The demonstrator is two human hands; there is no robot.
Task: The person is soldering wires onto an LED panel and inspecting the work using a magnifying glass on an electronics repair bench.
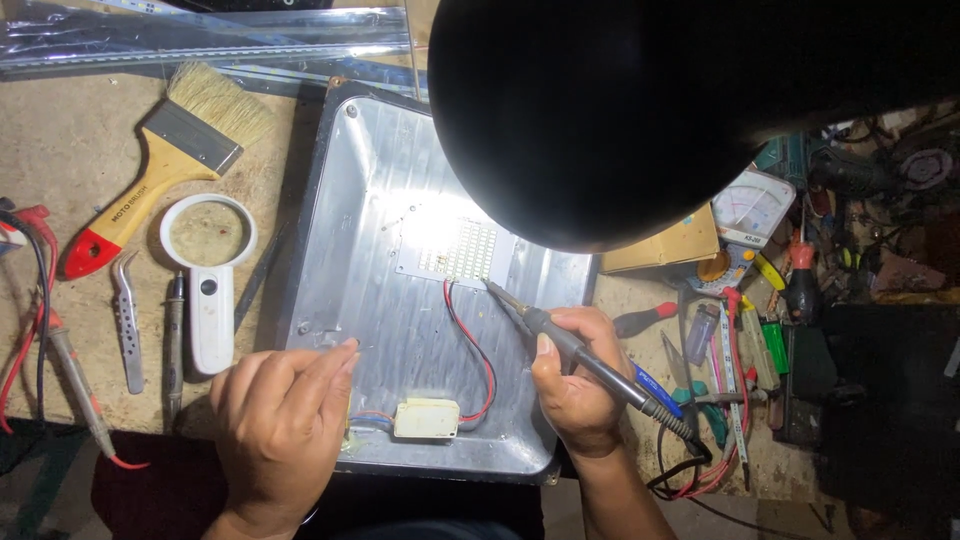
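The workbench [70, 140] was cluttered — a paintbrush [165, 150], a magnifier [208, 285] and tweezers [127, 320] lay beyond my left fingers. My right hand [575, 385] was closed around the soldering iron [590, 362], thumb and fingertips pinching its grip, the tip just ahead of them near the LED board [460, 250] in the metal tray [350, 200]. My left hand [280, 420] held nothing — fingers loosely curled, tips on the tray's edge. I judged a steady brace and a brief, light touch would serve best.

Soldering iron [590, 362] slanted, tip on lit LED board [462, 250] (inside metal tray [350, 200]).
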